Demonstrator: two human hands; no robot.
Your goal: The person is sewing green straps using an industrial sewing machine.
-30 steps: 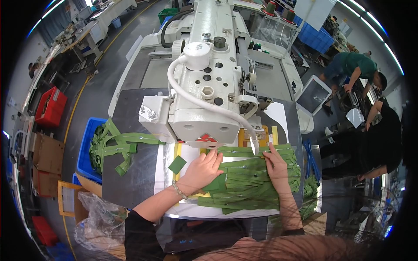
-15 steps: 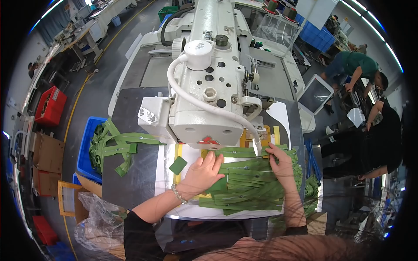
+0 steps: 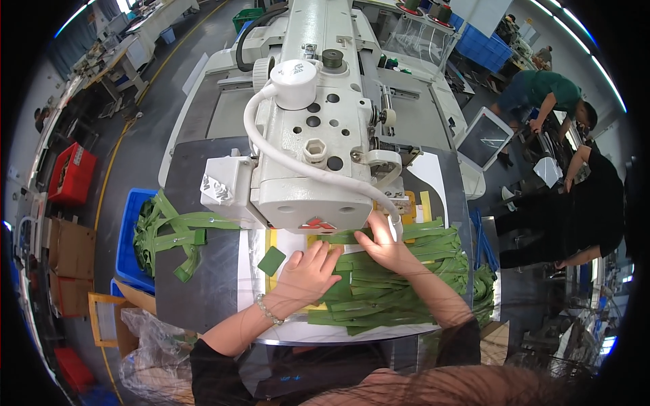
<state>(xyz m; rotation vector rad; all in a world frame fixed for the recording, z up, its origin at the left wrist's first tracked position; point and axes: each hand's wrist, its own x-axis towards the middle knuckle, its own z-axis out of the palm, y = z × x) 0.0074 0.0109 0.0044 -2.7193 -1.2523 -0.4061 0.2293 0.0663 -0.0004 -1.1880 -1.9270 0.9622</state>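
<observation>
A long green fabric strip (image 3: pixel 341 237) lies crosswise on the work plate, just below the head of a white sewing machine (image 3: pixel 315 196). My left hand (image 3: pixel 306 274) rests flat with fingers spread, its fingertips near the strip's left part. My right hand (image 3: pixel 391 252) reaches in over the strip, thumb and forefinger stretched apart and touching it; its other fingers are partly hidden. Under and beside my hands spreads a pile of similar green strips (image 3: pixel 386 298), some with small shiny spots. A small green square piece (image 3: pixel 272 260) lies left of my left hand.
A blue bin (image 3: pixel 125 247) of green strips stands at the left, some trailing onto the dark table (image 3: pixel 179 291). A white hose (image 3: pixel 305 174) loops down beside my right hand. A tilted screen (image 3: pixel 485 139) stands at right; two people work beyond it.
My right hand has slid left along the strip, from its right end to below the machine head. My left hand stays near the same spot. The whole view has shifted slightly.
</observation>
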